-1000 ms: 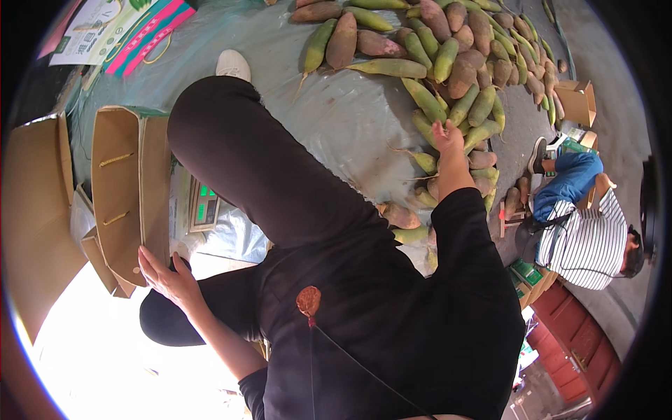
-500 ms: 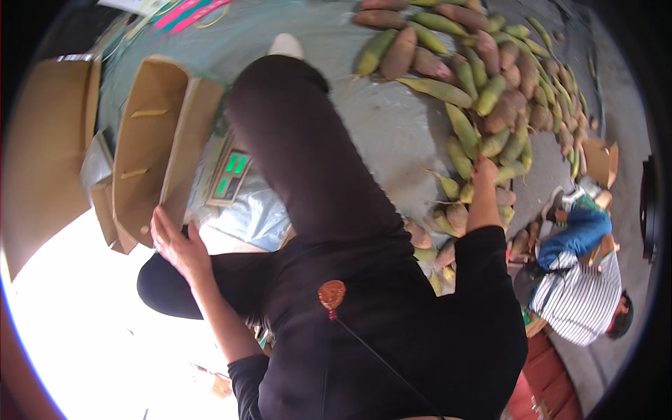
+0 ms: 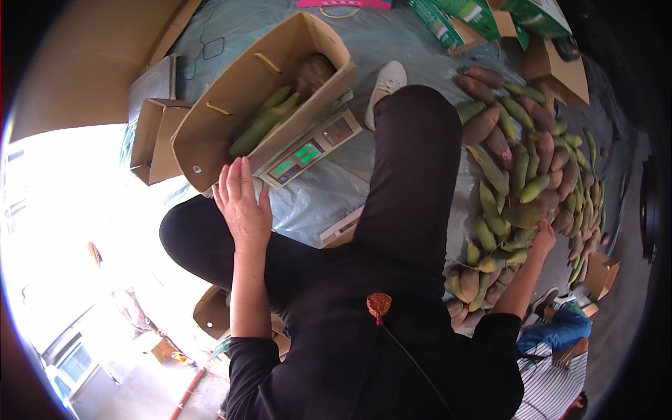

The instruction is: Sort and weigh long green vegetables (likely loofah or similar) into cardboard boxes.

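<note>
My left hand (image 3: 243, 206) lies with fingers stretched out against the near corner of an upright cardboard carrier box (image 3: 203, 136) with yellow cord handles. Inside that box are long green radishes (image 3: 260, 127) and a rounder brownish root (image 3: 316, 71). The box stands on or against a scale (image 3: 306, 152) with lit green displays. Over on the right, my right hand (image 3: 539, 243) is closed at the end of a large brownish-green radish (image 3: 526, 214) in the pile. Its fingertips are partly hidden. Around it lie green radishes (image 3: 491, 208) and reddish-brown roots resembling sweet potatoes (image 3: 481, 126).
A small open carton (image 3: 157, 136) stands left of the carrier box. Green printed boxes (image 3: 462, 21) and a brown carton (image 3: 560, 73) are at the far right. Another person in a striped shirt (image 3: 553, 381) is at the lower right. My bent legs (image 3: 416, 175) flank the scale.
The view has turned toward the right, so the box's contents and the whole scale now show. My left hand stays at the box edge; my right hand remains at the pile.
</note>
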Demonstrator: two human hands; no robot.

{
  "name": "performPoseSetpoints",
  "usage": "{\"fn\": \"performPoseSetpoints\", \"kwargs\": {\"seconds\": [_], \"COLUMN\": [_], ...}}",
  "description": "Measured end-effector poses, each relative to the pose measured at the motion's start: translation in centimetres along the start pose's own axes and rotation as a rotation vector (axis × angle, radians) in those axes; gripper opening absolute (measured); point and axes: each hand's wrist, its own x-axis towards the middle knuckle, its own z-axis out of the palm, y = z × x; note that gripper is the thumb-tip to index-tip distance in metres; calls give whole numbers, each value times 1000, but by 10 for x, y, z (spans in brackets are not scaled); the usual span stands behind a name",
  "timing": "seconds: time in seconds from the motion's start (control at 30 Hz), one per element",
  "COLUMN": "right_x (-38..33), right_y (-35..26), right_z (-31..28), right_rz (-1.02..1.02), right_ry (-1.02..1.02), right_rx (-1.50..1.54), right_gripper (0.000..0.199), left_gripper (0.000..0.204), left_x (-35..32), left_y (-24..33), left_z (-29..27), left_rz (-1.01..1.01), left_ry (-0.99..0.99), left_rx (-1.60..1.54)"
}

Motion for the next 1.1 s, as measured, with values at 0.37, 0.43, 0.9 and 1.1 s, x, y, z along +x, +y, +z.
{"fn": "performPoseSetpoints", "kwargs": {"seconds": [0.37,0.43,0.9,1.1], "right_x": [-136,-156,-315,-356], "right_y": [-297,-340,-463,-452], "right_z": [45,44,194,246], "right_rz": [-714,-883,-1291,-1507], "right_ry": [-247,-355,-1079,-930], "right_rx": [64,91,171,-99], "right_gripper": [22,20,28,24], "left_gripper": [68,69,65,65], "left_x": [-1,-2,-4,-4], "left_y": [-5,-5,-11,-12], "left_z": [-2,-2,-1,-2], "left_rz": [-18,-16,-29,-22], "left_ry": [-42,-42,-24,-18], "left_rx": [-39,-48,-103,-108]}}
